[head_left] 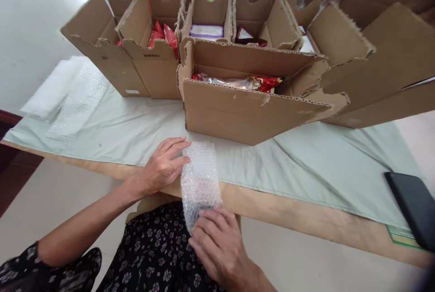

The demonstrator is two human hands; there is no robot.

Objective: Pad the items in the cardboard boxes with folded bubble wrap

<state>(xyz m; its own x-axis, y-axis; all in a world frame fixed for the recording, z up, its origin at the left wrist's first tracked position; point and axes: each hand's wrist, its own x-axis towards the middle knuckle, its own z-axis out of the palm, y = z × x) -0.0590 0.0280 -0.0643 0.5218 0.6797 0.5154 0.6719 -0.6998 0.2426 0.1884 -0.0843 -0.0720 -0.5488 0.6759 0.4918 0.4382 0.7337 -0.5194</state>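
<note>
Bubble wrap is what both of our hands are on. Our right hand covers its near end with bent fingers. The thumb is hidden, so we cannot tell if this hand pinches the wrap or only presses on it. Our left hand lies flat and open, with its fingertips on the left edge of the wrap, up by the far end. It grips nothing.

The wrap is a long strip, and its long way runs straight away from our body. The far half lies on the green cloth on the table. The near half hangs over the table's edge above our lap. So the strip runs up and away from the right hand, and sits just right of the left hand.

Just past the far end stands a big box with snack packets inside. Smaller boxes stand behind it. More wrap sheets lie well off to the left, and a black phone lies far right.
</note>
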